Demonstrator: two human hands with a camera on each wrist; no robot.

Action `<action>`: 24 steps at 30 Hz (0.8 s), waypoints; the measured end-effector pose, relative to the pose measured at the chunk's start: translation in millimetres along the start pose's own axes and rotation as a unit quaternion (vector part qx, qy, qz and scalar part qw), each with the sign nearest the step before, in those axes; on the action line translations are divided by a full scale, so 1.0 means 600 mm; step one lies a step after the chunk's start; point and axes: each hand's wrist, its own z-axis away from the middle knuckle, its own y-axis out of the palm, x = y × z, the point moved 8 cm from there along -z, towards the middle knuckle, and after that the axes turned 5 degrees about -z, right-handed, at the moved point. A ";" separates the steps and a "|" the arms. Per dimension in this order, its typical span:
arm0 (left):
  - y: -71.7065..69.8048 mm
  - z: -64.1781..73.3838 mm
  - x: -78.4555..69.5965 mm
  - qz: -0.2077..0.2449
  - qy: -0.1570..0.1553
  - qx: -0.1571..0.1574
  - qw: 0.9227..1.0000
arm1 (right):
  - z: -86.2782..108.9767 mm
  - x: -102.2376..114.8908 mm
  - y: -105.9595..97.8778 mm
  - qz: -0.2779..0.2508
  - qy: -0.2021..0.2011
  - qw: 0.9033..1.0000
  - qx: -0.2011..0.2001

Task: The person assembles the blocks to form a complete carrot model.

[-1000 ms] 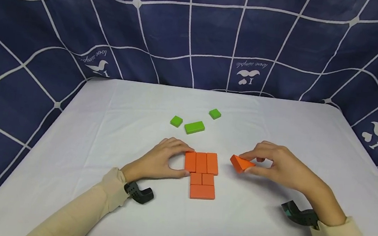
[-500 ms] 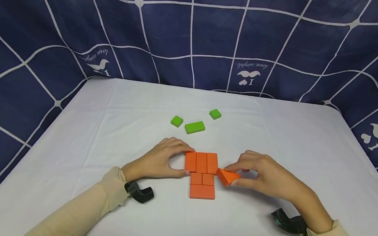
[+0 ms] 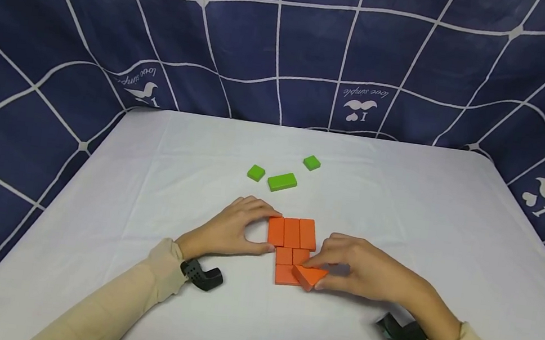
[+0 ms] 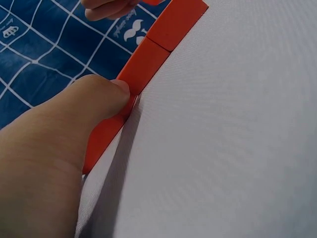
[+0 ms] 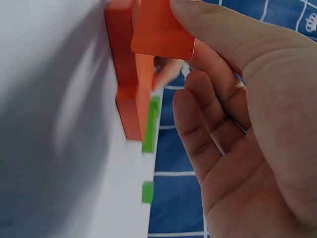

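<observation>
A cluster of flat orange blocks (image 3: 291, 249) lies near the middle of the white tabletop (image 3: 147, 189): three upright blocks side by side in its far row, two small squares below them, and one wider block at the near end.

The right hand (image 3: 359, 271) comes in from the right of this cluster and pinches an orange triangular block (image 3: 309, 276) between thumb and fingertips. The triangle sits at the cluster's near right corner, over or against the right end of the wide near block; whether it rests flat there or is held just above it cannot be told. In the right wrist view the triangle (image 5: 162, 30) is gripped at its edge, close against the orange blocks (image 5: 130, 74).

The left hand (image 3: 231, 232) lies on the tabletop to the left of the cluster, fingers curved, its fingertips touching the far left block and its thumb (image 4: 106, 96) pressed against that block's side.

Beyond the cluster, well apart from it, lie three green blocks (image 3: 282, 181): a small one to the left, a longer one in the middle, another small one further back to the right. A dark blue cloth with a white grid (image 3: 287, 47) hangs behind the tabletop.
</observation>
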 end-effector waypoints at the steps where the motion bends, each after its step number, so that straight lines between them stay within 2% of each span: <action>1: 0.000 0.000 0.000 -0.001 0.000 0.001 1.000 | -0.001 0.002 0.005 -0.005 0.003 1.000 0.006; 5: 0.001 0.000 0.001 -0.004 0.000 0.003 1.000 | -0.006 0.010 0.022 -0.011 0.003 1.000 0.021; 16: 0.004 0.004 0.002 -0.001 0.000 -0.001 1.000 | -0.011 0.031 0.053 0.011 -0.023 0.999 0.032; 20: 0.003 0.003 0.001 -0.001 0.002 -0.002 1.000 | -0.014 0.029 0.058 0.037 -0.017 0.999 0.028; 24: 0.000 0.002 0.001 -0.001 0.002 -0.001 1.000 | -0.015 0.024 0.058 0.038 -0.005 0.999 0.027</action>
